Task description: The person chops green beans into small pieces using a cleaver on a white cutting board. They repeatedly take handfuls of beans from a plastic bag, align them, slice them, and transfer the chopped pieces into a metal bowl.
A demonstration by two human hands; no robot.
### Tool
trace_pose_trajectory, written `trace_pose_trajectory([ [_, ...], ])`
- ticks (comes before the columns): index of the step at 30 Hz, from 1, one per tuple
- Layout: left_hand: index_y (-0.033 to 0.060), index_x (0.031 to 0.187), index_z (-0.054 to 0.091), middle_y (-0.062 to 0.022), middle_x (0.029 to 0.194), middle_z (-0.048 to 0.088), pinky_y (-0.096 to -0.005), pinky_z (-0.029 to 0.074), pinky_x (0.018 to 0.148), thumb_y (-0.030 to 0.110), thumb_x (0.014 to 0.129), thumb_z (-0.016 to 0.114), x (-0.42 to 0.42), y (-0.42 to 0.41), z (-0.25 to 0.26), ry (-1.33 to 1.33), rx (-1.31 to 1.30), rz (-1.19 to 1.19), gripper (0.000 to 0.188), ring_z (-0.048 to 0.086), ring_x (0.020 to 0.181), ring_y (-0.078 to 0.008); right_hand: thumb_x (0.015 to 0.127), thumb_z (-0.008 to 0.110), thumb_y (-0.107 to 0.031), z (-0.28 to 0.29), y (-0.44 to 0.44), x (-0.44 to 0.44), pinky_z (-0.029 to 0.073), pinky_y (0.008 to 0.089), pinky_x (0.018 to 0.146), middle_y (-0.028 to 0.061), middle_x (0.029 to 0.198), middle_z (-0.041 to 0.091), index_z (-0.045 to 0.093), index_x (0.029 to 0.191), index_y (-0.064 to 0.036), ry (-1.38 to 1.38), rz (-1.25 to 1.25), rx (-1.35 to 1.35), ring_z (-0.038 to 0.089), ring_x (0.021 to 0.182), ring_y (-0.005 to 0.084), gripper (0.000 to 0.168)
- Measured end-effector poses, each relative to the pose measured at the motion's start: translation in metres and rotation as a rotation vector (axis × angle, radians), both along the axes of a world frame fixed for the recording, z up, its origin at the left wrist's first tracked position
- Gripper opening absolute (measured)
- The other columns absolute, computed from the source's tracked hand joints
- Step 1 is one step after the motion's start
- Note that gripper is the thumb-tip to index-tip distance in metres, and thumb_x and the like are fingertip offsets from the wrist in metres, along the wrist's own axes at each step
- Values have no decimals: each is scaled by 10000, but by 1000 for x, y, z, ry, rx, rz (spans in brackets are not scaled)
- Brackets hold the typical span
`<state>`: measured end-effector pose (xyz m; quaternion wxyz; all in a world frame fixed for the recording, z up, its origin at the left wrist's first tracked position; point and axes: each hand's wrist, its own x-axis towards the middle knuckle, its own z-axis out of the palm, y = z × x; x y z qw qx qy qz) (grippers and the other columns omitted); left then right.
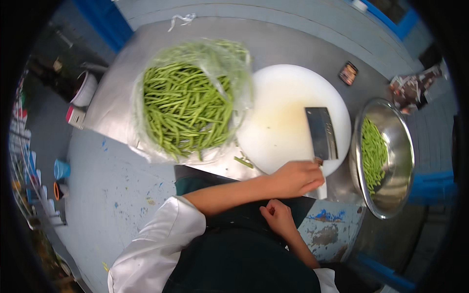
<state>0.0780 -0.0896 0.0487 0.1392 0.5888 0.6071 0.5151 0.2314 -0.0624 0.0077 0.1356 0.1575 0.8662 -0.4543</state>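
A cleaver [322,133] lies flat on a round white cutting board [289,84], its dark blade pointing away from me. My left hand [298,179] reaches across my body and is closed over its pale handle at the board's near edge. Just below, my right hand [281,217] is held before my dark apron, fingers curled, with nothing visible in it. Left of the board, an open clear plastic bag [242,88] holds a big heap of long green beans [187,106]. On the right stands a steel bowl [399,161] with short cut bean pieces [373,157] inside.
Bean scraps [243,162] lie on the metal table [293,49] between bag and board. A small dark packet [348,73] sits behind the board, and a crumpled printed bag [414,88] is beyond the bowl. White plastic strips [182,20] lie at the far edge.
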Motion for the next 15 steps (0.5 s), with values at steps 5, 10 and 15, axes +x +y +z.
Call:
trace_pose_trajectory([
  [5, 56, 1091, 659, -143, 1015, 642, -396, 497, 858, 209, 929, 588, -4, -142, -25, 179, -100, 340, 234, 612, 974, -337, 906, 619, -49, 20, -28, -58, 511, 281, 757, 128, 1029, 685, 571, 1270, 14, 142, 325, -572, 650, 839, 164, 372],
  [10, 9, 1081, 640, -177, 1029, 628, -413, 471, 907, 172, 930, 586, -73, -253, -10, -344, -32, 1152, 229, 589, 1018, -370, 936, 597, -4, 89, -69, -173, 501, 242, 736, 60, 993, 679, 658, 1165, -10, 325, 215, -626, 609, 786, 92, 237],
  [15, 20, 976, 631, -151, 1036, 597, -442, 447, 946, 71, 838, 648, -92, -279, -13, 285, -277, 1116, 147, 546, 1114, -368, 914, 642, -210, 30, -159, -308, 521, 373, 819, 177, 1066, 665, 651, 1158, -10, 554, 380, 47, 663, 910, 321, 316],
])
